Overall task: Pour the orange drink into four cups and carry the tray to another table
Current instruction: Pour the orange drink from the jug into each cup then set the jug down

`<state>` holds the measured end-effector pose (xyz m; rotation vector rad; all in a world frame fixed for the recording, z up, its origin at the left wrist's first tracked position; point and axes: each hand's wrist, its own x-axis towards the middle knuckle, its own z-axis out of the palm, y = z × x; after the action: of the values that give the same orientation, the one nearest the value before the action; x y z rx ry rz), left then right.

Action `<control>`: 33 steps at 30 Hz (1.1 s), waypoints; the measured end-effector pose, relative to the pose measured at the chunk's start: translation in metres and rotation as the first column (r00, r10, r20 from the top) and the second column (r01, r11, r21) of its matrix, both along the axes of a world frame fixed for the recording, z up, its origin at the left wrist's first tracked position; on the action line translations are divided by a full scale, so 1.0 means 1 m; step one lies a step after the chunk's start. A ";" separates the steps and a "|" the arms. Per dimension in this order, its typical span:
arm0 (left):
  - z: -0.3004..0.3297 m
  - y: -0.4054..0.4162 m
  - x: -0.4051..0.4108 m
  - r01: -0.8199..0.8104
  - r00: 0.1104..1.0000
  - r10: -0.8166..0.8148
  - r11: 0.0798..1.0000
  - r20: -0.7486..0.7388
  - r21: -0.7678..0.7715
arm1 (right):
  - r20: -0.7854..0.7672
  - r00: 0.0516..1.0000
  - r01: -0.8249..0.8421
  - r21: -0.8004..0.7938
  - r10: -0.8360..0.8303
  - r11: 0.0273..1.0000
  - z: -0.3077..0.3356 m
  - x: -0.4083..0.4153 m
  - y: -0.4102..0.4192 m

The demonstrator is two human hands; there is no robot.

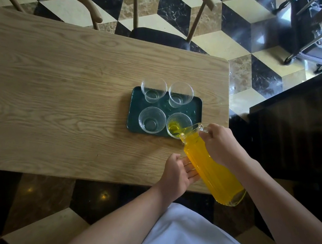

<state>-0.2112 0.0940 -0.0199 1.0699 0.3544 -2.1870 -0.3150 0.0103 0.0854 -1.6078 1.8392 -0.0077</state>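
A dark green tray (pixel 194 107) lies near the right end of the wooden table (pixel 45 80). Several clear glass cups stand on it. The near right cup (pixel 179 125) holds a little orange drink; the near left cup (pixel 152 119) and the two far cups (pixel 154 89) (pixel 181 93) look empty. A tall glass jug of orange drink (pixel 211 168) is tilted, its spout over the near right cup, and drink runs into the cup. My right hand (pixel 219 142) grips the jug by its handle near the top. My left hand (pixel 177 174) rests flat against the jug's left side.
Two wooden chairs (pixel 173 15) stand at the table's far side on a black, cream and brown checked floor. A dark counter (pixel 303 132) runs along the right. A metal trolley (pixel 312 22) stands at the upper right.
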 end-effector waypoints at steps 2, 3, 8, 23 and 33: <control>-0.001 -0.001 -0.001 0.003 1.000 -0.003 1.000 0.003 0.008 | -0.001 1.000 0.004 0.006 -0.004 1.000 0.000 -0.001 -0.001; -0.001 -0.001 -0.001 0.003 1.000 -0.003 1.000 0.002 0.011 | -0.002 1.000 0.006 0.010 -0.006 1.000 0.000 -0.001 -0.001; -0.001 -0.002 -0.003 0.006 1.000 -0.006 1.000 0.000 0.007 | -0.001 1.000 0.005 0.019 -0.005 1.000 0.001 -0.003 -0.002; 0.004 -0.008 -0.002 -0.019 0.999 0.021 0.999 -0.036 0.050 | -0.044 0.999 0.001 0.055 0.001 0.998 0.003 0.001 -0.012; 0.008 -0.009 0.000 -0.023 0.999 0.025 0.999 -0.036 0.032 | -0.065 0.998 0.000 0.072 0.004 0.997 0.007 0.006 -0.015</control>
<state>-0.2113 0.0846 -0.0121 1.0386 0.4179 -2.1888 -0.3085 -0.0048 0.0924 -1.5767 1.8656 0.1121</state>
